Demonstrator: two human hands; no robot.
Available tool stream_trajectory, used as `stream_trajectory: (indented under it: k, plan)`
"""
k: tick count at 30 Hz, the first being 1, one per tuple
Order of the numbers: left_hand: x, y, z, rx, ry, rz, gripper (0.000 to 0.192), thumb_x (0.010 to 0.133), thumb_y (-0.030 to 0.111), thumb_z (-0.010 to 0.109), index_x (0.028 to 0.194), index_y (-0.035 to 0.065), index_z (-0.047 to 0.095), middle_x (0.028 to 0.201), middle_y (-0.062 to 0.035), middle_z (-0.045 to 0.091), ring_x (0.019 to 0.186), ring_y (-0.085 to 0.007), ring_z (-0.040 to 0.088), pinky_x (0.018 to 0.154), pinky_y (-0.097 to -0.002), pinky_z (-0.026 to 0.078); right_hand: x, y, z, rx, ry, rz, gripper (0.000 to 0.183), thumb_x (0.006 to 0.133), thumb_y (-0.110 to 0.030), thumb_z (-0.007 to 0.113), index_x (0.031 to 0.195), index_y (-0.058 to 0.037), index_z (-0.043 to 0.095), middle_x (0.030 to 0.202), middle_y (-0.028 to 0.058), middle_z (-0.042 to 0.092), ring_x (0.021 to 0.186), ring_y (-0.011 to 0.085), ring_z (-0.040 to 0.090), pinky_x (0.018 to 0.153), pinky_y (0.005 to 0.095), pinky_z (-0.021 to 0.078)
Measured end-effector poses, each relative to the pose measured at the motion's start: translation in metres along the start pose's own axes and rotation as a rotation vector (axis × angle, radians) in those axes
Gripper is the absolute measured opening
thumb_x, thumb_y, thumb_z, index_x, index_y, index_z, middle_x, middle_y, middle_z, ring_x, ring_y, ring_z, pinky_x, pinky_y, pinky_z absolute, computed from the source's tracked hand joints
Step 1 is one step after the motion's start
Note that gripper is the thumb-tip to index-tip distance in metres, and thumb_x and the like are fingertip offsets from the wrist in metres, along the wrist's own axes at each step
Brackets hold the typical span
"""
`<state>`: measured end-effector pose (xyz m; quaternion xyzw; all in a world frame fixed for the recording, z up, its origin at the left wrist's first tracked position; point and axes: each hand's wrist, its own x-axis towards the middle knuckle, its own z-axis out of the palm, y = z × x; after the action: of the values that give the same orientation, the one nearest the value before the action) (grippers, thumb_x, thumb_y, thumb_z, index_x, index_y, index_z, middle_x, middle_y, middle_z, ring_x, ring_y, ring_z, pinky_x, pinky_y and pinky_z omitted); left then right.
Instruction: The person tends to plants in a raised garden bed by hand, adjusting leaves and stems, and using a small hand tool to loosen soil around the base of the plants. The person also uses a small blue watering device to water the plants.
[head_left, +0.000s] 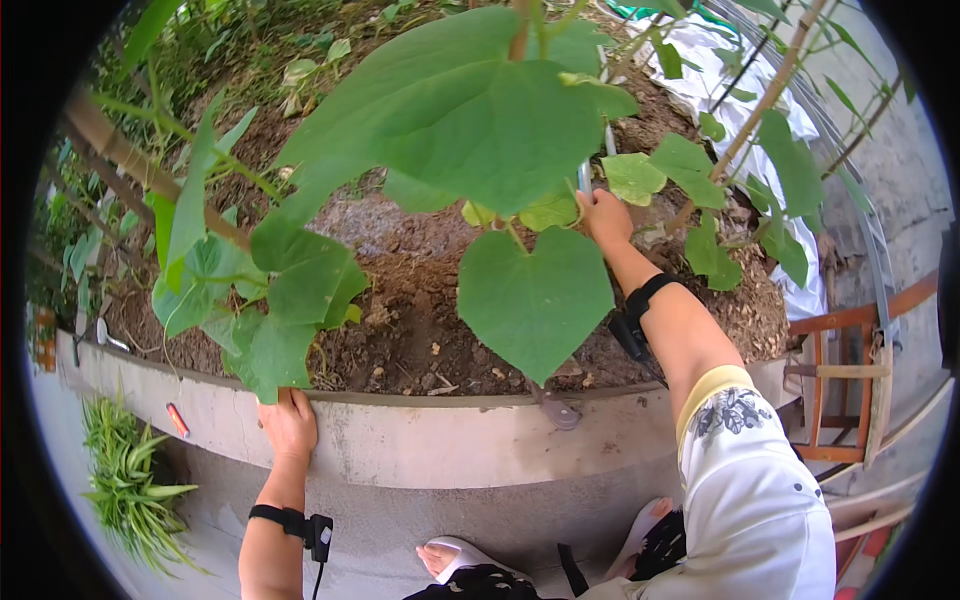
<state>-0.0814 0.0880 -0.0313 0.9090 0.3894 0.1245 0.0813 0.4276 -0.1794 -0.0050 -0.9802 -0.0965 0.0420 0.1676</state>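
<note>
My right hand (606, 219) reaches over the soil bed and is closed around a pale metal-looking pole (585, 178). Large green leaves (469, 124) of a climbing vine hang before me and cover part of the pole. A heart-shaped leaf (536, 296) hangs to the left of my right forearm. My left hand (289, 426) rests on the rim of the low concrete wall (450, 442). A cluster of leaves (274, 341) hides its fingertips. Between my hands lies bare brown soil (420, 315).
A dark brown tool handle (559, 412) juts over the wall's edge. A small red object (178, 420) is on the wall at left, above a spiky-leaved plant (139, 480). Wooden stakes (765, 97) rise from the bed. White sheeting (795, 240) and a wooden frame (832, 397) are at right.
</note>
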Motion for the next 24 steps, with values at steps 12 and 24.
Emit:
stream_trajectory:
  k: [12,24]
  plan:
    - [-0.001,-0.011,0.009,0.003,-0.026,-0.053,0.022,0.092,0.015,0.051,0.097,-0.0033,0.062,0.094,-0.0289,0.061,0.091,-0.0484,0.056,0.08,-0.0545,0.043,0.019,0.001,-0.038,0.121,-0.008,0.041,0.045,0.091,-0.054,0.058,0.096,-0.0103,0.07,0.096,0.0129,0.071,0.091,0.0358,0.068,0.078,0.0496,0.0521]
    - [-0.001,-0.007,0.006,0.055,-0.007,-0.03,0.021,0.094,0.015,0.051,0.101,-0.0001,0.064,0.098,-0.0257,0.065,0.092,-0.0468,0.059,0.081,-0.0528,0.045,0.048,-0.002,-0.044,0.078,0.06,0.116,0.044,0.095,-0.058,0.05,0.101,-0.0191,0.07,0.091,0.0082,0.071,0.086,0.032,0.067,0.074,0.0468,0.0502]
